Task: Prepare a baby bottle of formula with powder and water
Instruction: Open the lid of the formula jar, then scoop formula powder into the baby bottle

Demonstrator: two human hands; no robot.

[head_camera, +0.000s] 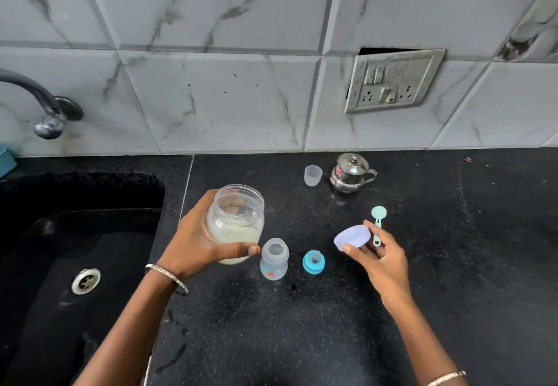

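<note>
Two hands, left gripping one powder jar, right pinching one lid, one bottle, one scoop

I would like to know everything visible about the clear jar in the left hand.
The jar looks like clear plastic, round, with a wide threaded mouth, open. Pale cream powder fills roughly its lower half. It is nearly upright beside the sink, left of the baby bottle. The left hand grips it, thumb across the lower front. The right hand holds a lilac lid.
</note>
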